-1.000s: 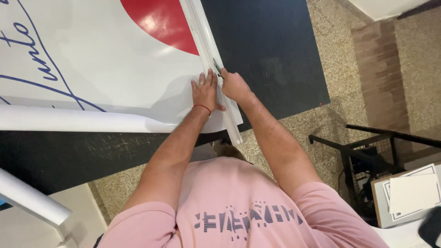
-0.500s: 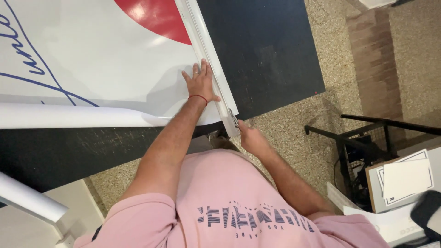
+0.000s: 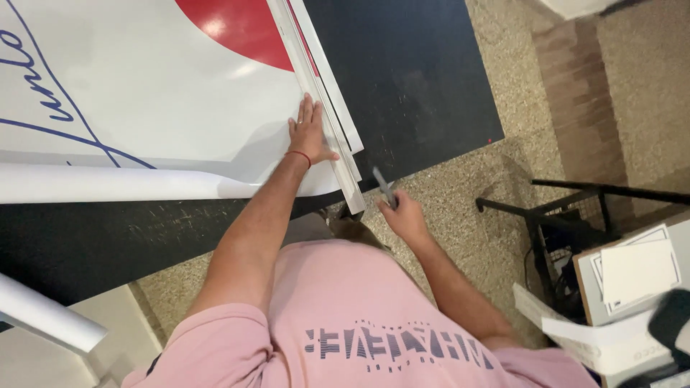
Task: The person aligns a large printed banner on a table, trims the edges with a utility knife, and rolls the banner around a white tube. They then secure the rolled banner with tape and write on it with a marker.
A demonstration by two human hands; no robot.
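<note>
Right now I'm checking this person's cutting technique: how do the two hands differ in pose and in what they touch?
The left hand lies flat, fingers spread, pressing the white printed sheet beside the long metal straightedge; the right hand is curled around a grey utility knife. The left hand rests on the black table; the right hand is off its edge, above the speckled floor. Both are bare.

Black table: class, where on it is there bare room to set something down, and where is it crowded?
Free: the black table right of the ruler, out to its edge, and the strip below the sheet's rolled edge. Crowded: beside the ruler, where the left hand presses; the right hand holds a knife off the corner.
</note>
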